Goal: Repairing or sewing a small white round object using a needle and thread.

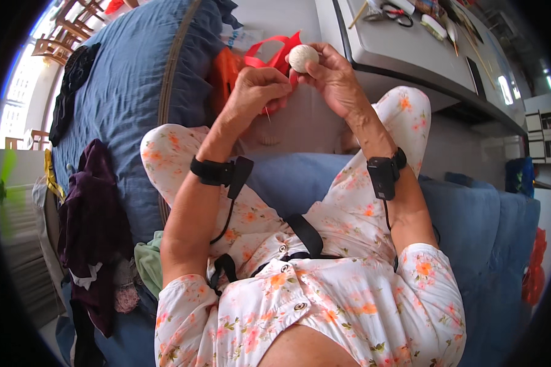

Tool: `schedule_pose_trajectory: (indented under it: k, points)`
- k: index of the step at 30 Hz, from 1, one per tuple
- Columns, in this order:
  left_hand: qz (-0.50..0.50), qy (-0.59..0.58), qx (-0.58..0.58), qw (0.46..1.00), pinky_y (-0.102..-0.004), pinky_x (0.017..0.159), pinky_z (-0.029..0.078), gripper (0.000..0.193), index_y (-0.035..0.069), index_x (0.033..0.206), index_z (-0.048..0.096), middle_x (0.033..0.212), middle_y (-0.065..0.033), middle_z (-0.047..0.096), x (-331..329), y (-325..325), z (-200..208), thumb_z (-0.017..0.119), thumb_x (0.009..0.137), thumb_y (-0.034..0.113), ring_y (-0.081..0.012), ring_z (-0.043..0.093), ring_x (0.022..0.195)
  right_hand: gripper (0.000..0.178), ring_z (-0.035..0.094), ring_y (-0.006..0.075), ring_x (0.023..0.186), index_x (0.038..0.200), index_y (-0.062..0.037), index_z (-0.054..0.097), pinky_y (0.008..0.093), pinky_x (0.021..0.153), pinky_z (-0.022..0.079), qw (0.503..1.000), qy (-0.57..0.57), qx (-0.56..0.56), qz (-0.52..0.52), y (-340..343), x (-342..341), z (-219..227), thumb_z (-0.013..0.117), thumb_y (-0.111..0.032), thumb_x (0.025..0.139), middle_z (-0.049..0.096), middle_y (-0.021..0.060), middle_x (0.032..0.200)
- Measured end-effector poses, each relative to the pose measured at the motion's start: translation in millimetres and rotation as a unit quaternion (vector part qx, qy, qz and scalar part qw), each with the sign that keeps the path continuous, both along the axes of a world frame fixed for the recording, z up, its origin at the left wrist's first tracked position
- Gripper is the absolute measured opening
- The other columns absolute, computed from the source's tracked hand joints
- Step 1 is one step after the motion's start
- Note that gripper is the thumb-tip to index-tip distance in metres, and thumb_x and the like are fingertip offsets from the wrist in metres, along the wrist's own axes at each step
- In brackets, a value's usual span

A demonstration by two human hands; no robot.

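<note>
My right hand grips a cream-coloured ball of wound thread between thumb and fingers. Close by on its left, my left hand is closed in a pinch, thumb against fingertips. A thin pale strand of thread hangs just below it; where it runs between the fingers is hidden. Red ribbon loops behind both hands and the ball, and some of it shows again under the left fingers. Whether either hand holds the ribbon I cannot tell. Both hands are raised above my bent knees.
A blue-covered cushion bulges at the left, with dark purple clothing near it. Behind my left hand is something orange. A pale table at the upper right bears scissors, a brush and sticks.
</note>
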State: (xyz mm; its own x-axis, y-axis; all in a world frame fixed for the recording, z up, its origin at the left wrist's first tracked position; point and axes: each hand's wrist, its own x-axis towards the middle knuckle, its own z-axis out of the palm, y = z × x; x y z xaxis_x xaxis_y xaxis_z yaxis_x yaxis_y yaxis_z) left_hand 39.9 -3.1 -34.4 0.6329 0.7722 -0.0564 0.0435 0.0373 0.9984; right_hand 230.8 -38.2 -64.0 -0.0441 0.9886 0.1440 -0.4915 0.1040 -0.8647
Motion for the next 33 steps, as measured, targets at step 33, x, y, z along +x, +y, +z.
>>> schedule_pose_trajectory:
  k: [33]
  points:
    - [0.027,-0.004,0.024,0.999,-0.0177,0.053,0.041,0.012,-0.001,0.086,0.066,0.069,-0.0011,0.061,-1.3,11.9,-6.9,0.059,0.086,0.009,-0.0039,0.054,0.060,0.044,0.061,0.0173,0.098,0.120,0.0009,0.048,0.0265,0.081,0.053,0.995,-0.009,-0.011,0.103,-15.8,1.1,15.1,0.068,-0.018,0.085,0.059,0.0109,0.110]
